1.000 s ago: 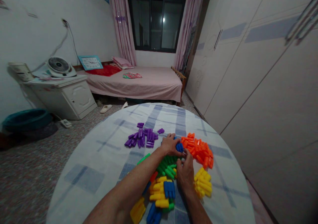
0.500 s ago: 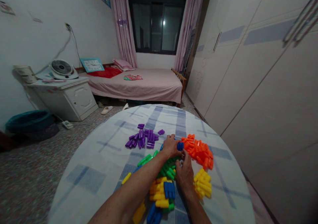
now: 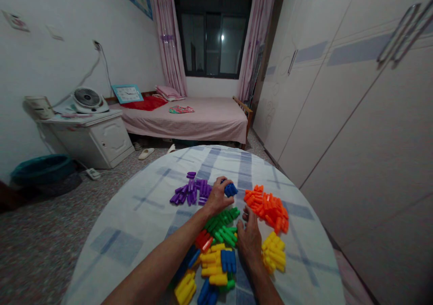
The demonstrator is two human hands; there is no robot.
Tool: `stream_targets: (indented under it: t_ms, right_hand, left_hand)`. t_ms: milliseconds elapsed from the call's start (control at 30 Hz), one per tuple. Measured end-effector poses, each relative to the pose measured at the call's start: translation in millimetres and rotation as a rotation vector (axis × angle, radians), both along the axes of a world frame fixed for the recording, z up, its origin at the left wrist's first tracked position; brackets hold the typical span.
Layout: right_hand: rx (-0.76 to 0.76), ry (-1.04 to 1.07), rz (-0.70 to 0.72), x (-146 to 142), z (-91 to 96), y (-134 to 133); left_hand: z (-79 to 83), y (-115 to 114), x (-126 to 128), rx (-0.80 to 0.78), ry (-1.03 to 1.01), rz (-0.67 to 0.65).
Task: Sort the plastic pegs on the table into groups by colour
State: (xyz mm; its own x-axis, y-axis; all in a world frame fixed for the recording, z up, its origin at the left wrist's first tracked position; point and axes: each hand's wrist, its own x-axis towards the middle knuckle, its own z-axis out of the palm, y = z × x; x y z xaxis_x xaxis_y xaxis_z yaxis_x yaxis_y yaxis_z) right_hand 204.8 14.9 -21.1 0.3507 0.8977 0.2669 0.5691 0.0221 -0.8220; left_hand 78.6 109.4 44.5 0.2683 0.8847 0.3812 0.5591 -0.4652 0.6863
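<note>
My left hand (image 3: 219,197) is over the middle of the table, its fingers and thumb curled round blue plastic building blocks (image 3: 231,189); its palm side is hidden. Nearer to me, my right hand (image 3: 249,231) has its fingers loosely bent and apart, with nothing visible between them. It lies beside green blocks (image 3: 226,226), left of the orange block pile (image 3: 270,207) and the yellow block pile (image 3: 274,251). Purple blocks (image 3: 191,191) lie just left of my left hand. Below my hands is a mixed heap of yellow, blue, green and red blocks (image 3: 214,269).
A checked white-and-blue cloth (image 3: 115,242) covers the round table. Beyond it stands a bed (image 3: 203,117). On the left are a white cabinet (image 3: 113,140) with a fan (image 3: 88,98) and a teal-lined bin (image 3: 42,167). Wardrobe doors (image 3: 355,138) line the right.
My left hand has moved left and slightly away from me with the blue blocks, uncovering green and red blocks. My right hand stays nearly in place, now apart from the left. The view has tilted slightly.
</note>
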Motion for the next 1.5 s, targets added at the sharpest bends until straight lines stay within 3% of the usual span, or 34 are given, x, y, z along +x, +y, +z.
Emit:
stream_targets:
  t_ms: [100,200,367,533,733,900,967,1067,1200,1333,1500]
  right_hand:
    - [0.02,0.003,0.018,1,-2.4,0]
    - [0.029,-0.016,0.022,2,-3.6,0]
    - [0.035,-0.06,0.03,3,-3.5,0]
    - [0.04,-0.12,0.054,4,-2.9,0]
    - [0.029,-0.122,0.081,6,-3.9,2]
    - [0.071,-0.118,0.085,6,-3.2,2]
    - [0.085,-0.131,0.1,6,-2.9,2]
    - [0.091,-0.132,0.107,7,-2.9,2]
    - [0.085,-0.097,0.109,7,-2.1,1]
    - [0.072,-0.054,0.117,6,1.3,-3]
    - [0.07,-0.034,0.127,5,4.8,-5]
  left_hand:
    - [18.0,-20,-47,0.071,-0.018,0.062]
    - [19.7,-43,-107,0.131,0.057,0.182]
    - [-10.5,-82,-193,0.106,0.242,0.411]
    - [-38.5,-112,-217,-0.045,0.444,0.563]
    - [-42.7,-119,-215,-0.066,0.511,0.572]
    - [-20.5,-113,-201,0.078,0.4,0.651]
    - [-5.6,-106,-179,0.176,0.297,0.597]
    - [12.0,-85,-130,0.178,0.189,0.265]
    - [13.9,-51,-60,0.06,0.324,0.037]
    - [0.6,-31,-14,-0.07,0.563,0.028]
    - [-5.7,-22,5,-0.113,0.608,0.082]
